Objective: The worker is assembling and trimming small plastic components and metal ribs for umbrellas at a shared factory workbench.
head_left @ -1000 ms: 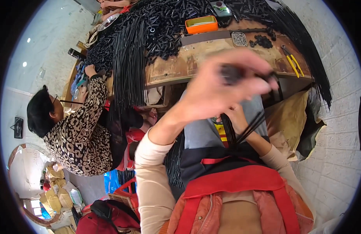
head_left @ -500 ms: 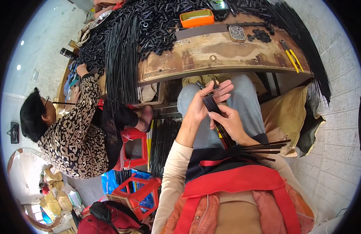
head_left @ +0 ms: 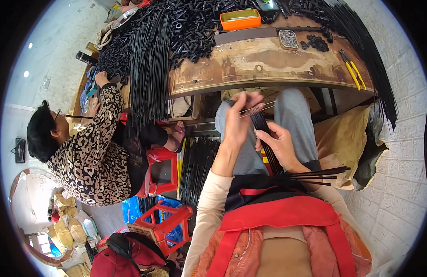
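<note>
A bundle of thin black rods (head_left: 264, 131) slants across my lap. My right hand (head_left: 280, 142) grips it, thumb on top; the lower ends fan out past my right wrist. My left hand (head_left: 237, 121) is at the bundle's upper end, fingers curled and slightly blurred. Fine wire (head_left: 269, 105) runs from its fingers across the rod tips. A dark piece (head_left: 229, 102) shows beside the left fingers; I cannot make out its kind.
The wooden table (head_left: 250, 64) ahead bears heaped black plastic fittings (head_left: 195, 39), hanging black rods (head_left: 151, 69), an orange tin (head_left: 240, 20), a small tray (head_left: 287, 39) and yellow-handled pliers (head_left: 352, 69). A person (head_left: 89, 152) sits at left near red stools (head_left: 169, 226).
My left hand has turned, its spread fingers curling in over the rod tips, and the fine wire now sticks out farther right. My right hand keeps its grip; the view has shifted slightly.
</note>
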A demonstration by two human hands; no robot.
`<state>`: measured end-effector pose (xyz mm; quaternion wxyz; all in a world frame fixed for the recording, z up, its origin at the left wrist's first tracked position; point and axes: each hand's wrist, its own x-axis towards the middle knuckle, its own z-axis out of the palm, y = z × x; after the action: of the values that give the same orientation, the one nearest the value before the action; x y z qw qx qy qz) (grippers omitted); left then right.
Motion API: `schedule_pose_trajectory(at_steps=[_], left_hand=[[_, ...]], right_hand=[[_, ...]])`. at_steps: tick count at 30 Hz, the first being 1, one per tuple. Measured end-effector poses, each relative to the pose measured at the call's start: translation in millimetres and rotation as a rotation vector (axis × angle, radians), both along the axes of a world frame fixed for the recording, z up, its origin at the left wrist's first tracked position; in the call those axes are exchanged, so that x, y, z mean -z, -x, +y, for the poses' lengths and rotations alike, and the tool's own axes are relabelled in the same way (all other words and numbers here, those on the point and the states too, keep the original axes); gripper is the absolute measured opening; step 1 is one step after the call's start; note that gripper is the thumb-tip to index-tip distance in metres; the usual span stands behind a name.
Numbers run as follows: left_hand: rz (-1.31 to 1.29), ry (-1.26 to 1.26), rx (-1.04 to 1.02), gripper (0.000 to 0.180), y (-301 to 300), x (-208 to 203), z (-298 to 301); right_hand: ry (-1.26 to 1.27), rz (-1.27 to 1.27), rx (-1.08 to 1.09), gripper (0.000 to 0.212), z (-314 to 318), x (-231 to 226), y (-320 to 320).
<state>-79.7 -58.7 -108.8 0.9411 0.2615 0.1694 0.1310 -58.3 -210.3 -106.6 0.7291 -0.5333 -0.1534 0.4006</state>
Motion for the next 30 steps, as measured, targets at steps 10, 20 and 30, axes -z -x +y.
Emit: schedule_pose_trajectory(at_steps=[10,20,30], left_hand=[[0.19,-0.406,-0.496,0.017,11.1,2.3,-5.2],[0.216,-0.466,-0.477,0.023,18.9,9.2,-5.2],[0.111,-0.151,-0.214,0.023,45.8,5.4,7.4]], right_hand=[[0.018,-0.017,-0.011,0.016,1.4,2.2,-0.2],[0.055,-0.018,-0.017,0.018,3.9,-0.9,2.3],[0.068,-0.061,0.032,0.018,3.2,4.7,-0.6]])
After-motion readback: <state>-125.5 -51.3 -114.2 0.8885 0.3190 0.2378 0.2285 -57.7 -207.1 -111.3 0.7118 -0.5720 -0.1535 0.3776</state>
